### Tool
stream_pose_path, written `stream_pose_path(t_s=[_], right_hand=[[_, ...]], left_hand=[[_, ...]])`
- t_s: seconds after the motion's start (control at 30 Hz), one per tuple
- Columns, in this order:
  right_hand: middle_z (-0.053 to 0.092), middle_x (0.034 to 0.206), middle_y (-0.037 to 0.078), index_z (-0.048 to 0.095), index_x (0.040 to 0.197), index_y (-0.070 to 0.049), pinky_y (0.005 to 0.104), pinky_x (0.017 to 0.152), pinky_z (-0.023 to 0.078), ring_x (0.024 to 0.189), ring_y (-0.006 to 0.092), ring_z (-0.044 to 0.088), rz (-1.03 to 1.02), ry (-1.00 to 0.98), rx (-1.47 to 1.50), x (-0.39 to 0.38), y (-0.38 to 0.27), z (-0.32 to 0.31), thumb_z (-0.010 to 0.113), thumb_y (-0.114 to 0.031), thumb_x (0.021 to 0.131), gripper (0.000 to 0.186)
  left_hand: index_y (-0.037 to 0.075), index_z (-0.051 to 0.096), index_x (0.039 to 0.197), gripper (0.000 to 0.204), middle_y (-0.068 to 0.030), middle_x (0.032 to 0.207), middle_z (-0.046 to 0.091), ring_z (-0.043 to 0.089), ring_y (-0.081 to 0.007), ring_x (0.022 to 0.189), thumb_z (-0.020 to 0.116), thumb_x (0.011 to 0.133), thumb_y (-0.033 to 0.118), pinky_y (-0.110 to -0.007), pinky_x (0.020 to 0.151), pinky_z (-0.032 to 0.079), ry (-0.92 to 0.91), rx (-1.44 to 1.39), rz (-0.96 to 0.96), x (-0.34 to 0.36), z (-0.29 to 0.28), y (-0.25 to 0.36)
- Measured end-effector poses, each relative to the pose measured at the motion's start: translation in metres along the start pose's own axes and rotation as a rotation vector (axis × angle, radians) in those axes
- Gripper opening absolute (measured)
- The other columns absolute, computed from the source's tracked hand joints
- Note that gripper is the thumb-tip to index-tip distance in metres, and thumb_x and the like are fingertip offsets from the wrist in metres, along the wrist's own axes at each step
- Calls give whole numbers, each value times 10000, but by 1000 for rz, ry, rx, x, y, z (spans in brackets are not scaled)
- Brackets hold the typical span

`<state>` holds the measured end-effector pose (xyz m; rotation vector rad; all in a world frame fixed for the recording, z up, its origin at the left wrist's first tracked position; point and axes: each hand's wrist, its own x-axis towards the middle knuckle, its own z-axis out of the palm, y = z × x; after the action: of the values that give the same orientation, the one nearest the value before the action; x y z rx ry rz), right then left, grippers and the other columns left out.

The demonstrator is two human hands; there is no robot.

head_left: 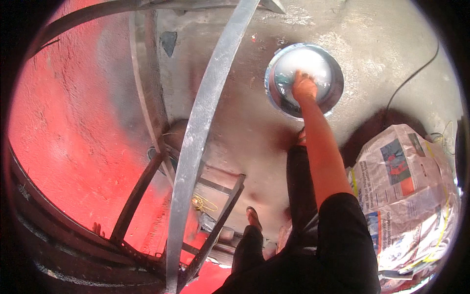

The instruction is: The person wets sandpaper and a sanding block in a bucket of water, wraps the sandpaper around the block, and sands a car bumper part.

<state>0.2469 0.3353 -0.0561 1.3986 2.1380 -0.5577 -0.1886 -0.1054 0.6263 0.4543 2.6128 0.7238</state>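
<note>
My right hand [305, 88] reaches down into a round metal basin [336, 93] on the floor. In the basin is whitish, shiny liquid [308, 59] with a bright glare on it. The fingers are partly spread at the liquid, and nothing shows between them. Their tips are hard to make out. My left hand does not show. Small reddish finger-like shapes [98, 229] appear by a dark curved rim at lower left; what they are is unclear.
A long grey metal strip [205, 108] crosses the view left of centre. Behind it stands a dark metal frame [220, 215] with yellow wire [203, 202] nearby. Red paint covers the surface [63, 127] at left. Newspaper [406, 181] wraps a bulky object at right. A dark cable [416, 73] runs beyond it.
</note>
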Motion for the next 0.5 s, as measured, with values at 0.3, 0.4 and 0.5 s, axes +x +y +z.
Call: stream_pose_path(t_s=[0.3,0.4,0.5], right_hand=[[749,1453,198,721,1428,-101,493,1118,599,1344,365,736,-15,-323,129,-55,-22,-118,745,-476,984,582],[771,1397,225,755,1375,-72,497,1105,604,1293,377,759,-58,-304,85,-100,-13,-146,739,-499,958,597],[807,1198,286,831,1186,-27,516,1058,609,1199,398,789,-138,-455,95,-132,22,-189,730,-531,902,587]], left_hand=[[-28,396,1699,757,-214,1712,462,429,-354,1607,536,1170,495,-494,1347,312,52,-14,80,-21,-16,-6],[-29,396,1699,760,-214,1712,462,430,-355,1606,538,1168,496,-494,1346,315,89,-32,139,-35,-15,-13],[-30,396,1698,762,-214,1713,461,431,-355,1606,539,1167,498,-494,1345,317,117,-34,203,-42,3,-3]])
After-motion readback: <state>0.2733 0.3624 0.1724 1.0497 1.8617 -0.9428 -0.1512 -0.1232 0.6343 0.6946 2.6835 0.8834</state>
